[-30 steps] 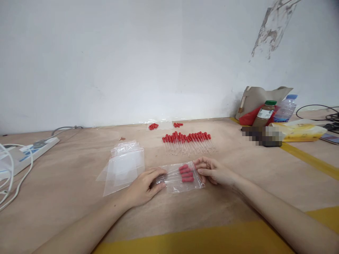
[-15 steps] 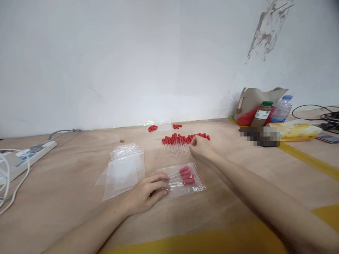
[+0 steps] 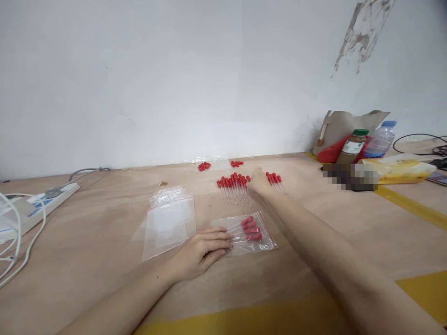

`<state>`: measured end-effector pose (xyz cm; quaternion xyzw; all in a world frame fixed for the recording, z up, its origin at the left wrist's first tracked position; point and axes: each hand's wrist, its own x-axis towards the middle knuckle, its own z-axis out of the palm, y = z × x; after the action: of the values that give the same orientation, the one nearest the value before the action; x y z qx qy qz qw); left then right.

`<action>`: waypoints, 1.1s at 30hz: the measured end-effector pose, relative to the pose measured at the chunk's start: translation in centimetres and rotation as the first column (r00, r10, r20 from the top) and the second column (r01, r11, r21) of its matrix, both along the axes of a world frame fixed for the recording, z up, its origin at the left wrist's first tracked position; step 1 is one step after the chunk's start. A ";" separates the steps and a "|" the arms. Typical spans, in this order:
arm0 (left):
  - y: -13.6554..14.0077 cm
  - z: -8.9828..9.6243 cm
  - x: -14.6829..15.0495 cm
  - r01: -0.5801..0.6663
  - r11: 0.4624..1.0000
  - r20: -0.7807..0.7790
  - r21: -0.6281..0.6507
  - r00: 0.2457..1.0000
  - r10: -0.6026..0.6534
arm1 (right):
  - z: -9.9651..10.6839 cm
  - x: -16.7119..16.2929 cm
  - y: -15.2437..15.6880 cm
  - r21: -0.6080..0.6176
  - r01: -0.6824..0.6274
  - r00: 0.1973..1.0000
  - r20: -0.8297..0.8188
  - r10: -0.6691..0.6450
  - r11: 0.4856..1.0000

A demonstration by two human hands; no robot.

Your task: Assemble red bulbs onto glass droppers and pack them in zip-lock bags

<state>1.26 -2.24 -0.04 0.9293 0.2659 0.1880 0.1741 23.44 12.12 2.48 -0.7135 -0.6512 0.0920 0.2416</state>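
My left hand [image 3: 206, 249] lies on the left end of a clear zip bag [image 3: 263, 244], its fingers stretched out and pressing lightly on the plastic. Inside the bag are several droppers [image 3: 253, 229] with red rubber bulbs, their thin clear stems pointing left under my fingertips. Farther back, my right hand [image 3: 259, 182] is among a row of loose droppers. Its fingers are mostly hidden behind the back of the hand, so what they grip does not show. A larger group of droppers [image 3: 232, 184] lies left of it, a smaller group [image 3: 274, 179] right of it.
Flat zip bags [image 3: 169, 223] overlap left of the filled one. Red bulbs [image 3: 204, 166] and more bulbs [image 3: 237, 164] lie near the wall. A power strip [image 3: 42, 204] with cables is at far left; a green-capped bottle [image 3: 352, 148], fabric bag [image 3: 333, 130] and yellow packet [image 3: 401, 172] stand right.
My right hand has shifted slightly back over the row, and a gap between the two dropper groups now shows around it. My left hand stays on the bag, its fingers a little flatter.
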 end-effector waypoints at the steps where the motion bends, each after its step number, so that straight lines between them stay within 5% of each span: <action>1: 0.0 0.1 0.0 -0.010 1.000 -0.004 -0.011 1.000 0.010 | 0.4 0.5 -0.4 0.006 0.007 1.000 0.001 -0.007 1.000; 4: -0.1 0.2 0.1 -0.051 0.998 -0.017 -0.032 0.999 0.050 | 1.3 2.8 -2.6 0.004 -0.028 0.997 -0.065 0.028 1.000; 6: 0.0 0.2 0.1 -0.077 0.996 -0.022 -0.034 0.997 0.076 | 1.2 4.5 -4.8 -0.016 -0.149 0.953 -0.270 0.139 0.989; 8: 0.0 0.2 0.0 -0.086 0.996 -0.019 -0.035 0.996 0.085 | 0.5 5.8 -7.2 0.023 -0.265 0.806 -0.543 0.235 0.964; 11: 0.2 0.0 -0.1 -0.079 0.996 -0.006 -0.046 0.997 0.079 | -1.4 6.6 -9.7 0.210 -0.213 0.551 -0.781 0.295 0.954; 14: 0.2 -0.1 -0.2 -0.087 0.995 0.019 -0.054 0.996 0.088 | -3.5 6.6 -10.6 0.269 -0.103 0.422 -0.860 0.286 0.958; 18: 0.2 -0.3 -0.2 -0.109 0.993 0.023 -0.049 0.994 0.111 | -5.0 5.9 -10.8 0.218 -0.112 0.351 -0.904 0.244 0.969; 26: 0.0 -0.1 0.0 -0.160 0.987 -0.014 -0.028 0.987 0.159 | -4.3 4.9 -12.3 0.056 -0.253 0.140 -0.986 0.093 0.966; 30: 0.1 -0.1 -0.1 -0.156 0.987 -0.030 -0.031 0.987 0.155 | -4.2 5.6 -12.3 -0.035 -0.258 0.126 -0.992 -0.002 0.965; 33: 0.1 -0.1 -0.1 -0.155 0.988 -0.040 -0.024 0.987 0.154 | -4.0 6.6 -12.1 -0.088 -0.304 0.333 -0.943 0.019 0.949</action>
<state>1.18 -2.17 -0.12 0.9068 0.3431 0.1797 0.1665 30.09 0.01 -1.50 -0.4883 -0.4478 0.5858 0.4668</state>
